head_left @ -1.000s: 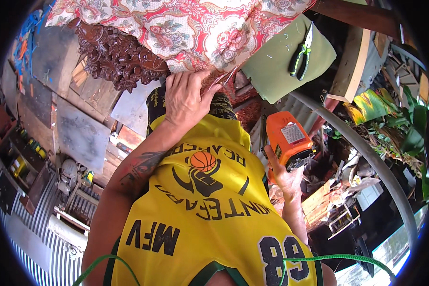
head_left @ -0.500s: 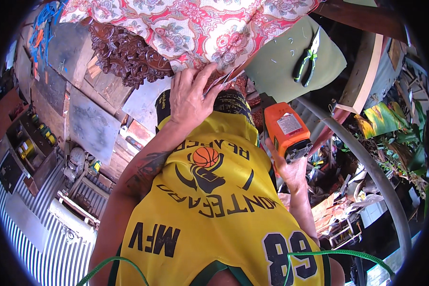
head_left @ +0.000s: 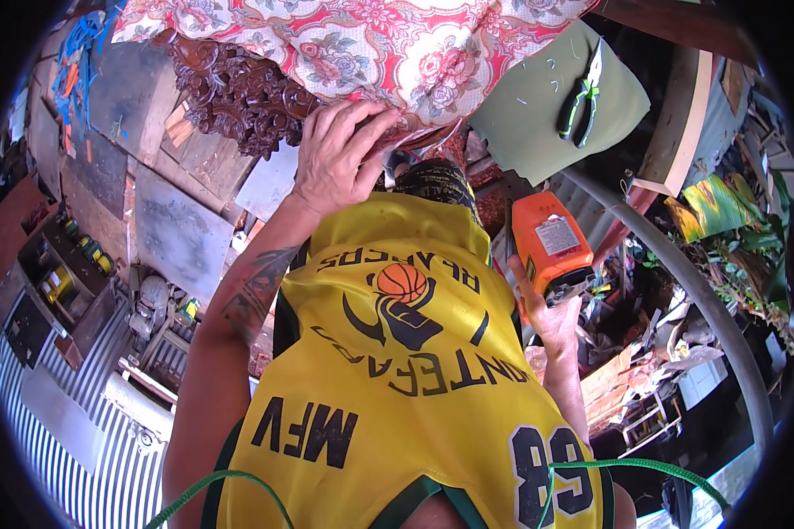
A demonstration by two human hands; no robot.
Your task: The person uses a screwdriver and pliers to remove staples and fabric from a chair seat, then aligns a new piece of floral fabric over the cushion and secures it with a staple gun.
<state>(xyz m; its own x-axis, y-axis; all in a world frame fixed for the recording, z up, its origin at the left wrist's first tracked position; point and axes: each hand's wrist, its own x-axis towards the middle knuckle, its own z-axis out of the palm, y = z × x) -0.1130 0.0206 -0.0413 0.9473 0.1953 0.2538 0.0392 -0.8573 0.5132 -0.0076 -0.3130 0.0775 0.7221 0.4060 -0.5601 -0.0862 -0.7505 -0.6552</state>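
My left hand (head_left: 338, 159) is at the near edge of a floral upholstery fabric (head_left: 441, 66) in white, red and grey. Its fingers curl over the edge, with the thumb below, pinching the cloth. The fabric lies over a piece of carved dark-brown wood (head_left: 238, 97). In my right hand (head_left: 547, 310), beside my right hip, is an orange power tool (head_left: 551, 238) with a pale label and a black end. My fingers are closed round its lower part, partly hidden. The tool is apart from the fabric, and its working end cannot be made out.
Green-handled pliers (head_left: 584, 97) and small bent wire bits lie on an olive-green sheet (head_left: 520, 132) to the right. A grey curved pipe (head_left: 679, 273) runs along the right side. At left are boards, an open wooden box (head_left: 62, 282) and corrugated metal (head_left: 79, 467).
The left hand has shifted slightly left, its fingers now more bent over the fabric edge. The orange tool and right hand have moved slightly right in view, as the whole view shifted a little.
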